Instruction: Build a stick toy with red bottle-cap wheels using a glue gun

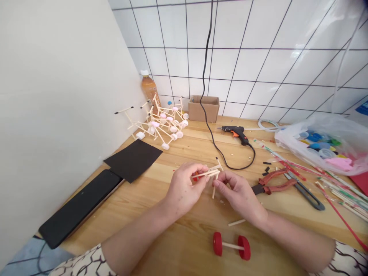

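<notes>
Pliers [277, 186] right of hands [235, 191], red-wheeled axle [231, 246] below, cord [212, 142] probably just ahead

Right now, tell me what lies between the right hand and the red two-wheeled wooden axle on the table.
In the head view, a short loose wooden stick lies between the right hand and the red two-wheeled wooden axle.

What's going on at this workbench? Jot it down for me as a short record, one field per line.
left hand: pinches a small wooden-stick frame
right hand: pinches the same frame
nearby: red wheels on a stick axle; red-handled pliers
farther off: hot glue gun; stick models with white wheels; plastic bag of bottle caps
</notes>
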Demonstrator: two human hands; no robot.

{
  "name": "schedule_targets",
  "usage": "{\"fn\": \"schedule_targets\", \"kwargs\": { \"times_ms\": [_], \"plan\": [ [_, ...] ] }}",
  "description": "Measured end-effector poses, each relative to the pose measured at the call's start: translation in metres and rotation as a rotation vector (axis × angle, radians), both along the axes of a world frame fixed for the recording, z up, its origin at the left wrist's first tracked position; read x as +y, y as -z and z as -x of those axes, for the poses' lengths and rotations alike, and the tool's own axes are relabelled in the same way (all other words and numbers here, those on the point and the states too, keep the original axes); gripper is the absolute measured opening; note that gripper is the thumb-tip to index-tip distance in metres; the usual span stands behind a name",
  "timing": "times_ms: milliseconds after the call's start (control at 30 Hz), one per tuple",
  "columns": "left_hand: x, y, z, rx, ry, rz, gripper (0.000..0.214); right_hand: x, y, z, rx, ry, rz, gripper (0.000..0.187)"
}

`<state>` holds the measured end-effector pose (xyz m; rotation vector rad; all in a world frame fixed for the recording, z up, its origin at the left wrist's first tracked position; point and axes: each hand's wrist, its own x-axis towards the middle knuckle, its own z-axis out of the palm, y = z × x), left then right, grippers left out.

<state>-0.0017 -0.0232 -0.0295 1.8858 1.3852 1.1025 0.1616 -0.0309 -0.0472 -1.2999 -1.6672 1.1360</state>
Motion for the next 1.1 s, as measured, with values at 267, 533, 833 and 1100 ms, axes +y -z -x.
{"fn": "schedule_targets", "kwargs": {
  "times_ms": [267, 533, 833, 1100],
  "plan": [
    [0.001, -0.001, -0.001, -0.064, -0.022, 0.120, 0.010, 0.000, 0.001, 0.006, 0.050, 0.047, 0.041, 0.026],
    [0.003, -0.013, -0.001, -0.172, 0.038, 0.338, 0.013, 0.005, 0.000, 0.012, 0.090, 0.108, 0.013, 0.028],
    [0.004, -0.012, -0.001, -0.251, -0.004, 0.390, 0.016, 0.007, 0.001, 0.023, 0.202, 0.124, -0.007, 0.031],
    [0.003, -0.013, -0.002, -0.299, -0.019, 0.405, 0.015, 0.007, 0.003, 0.023, 0.213, 0.127, -0.015, 0.030]
  ]
}}
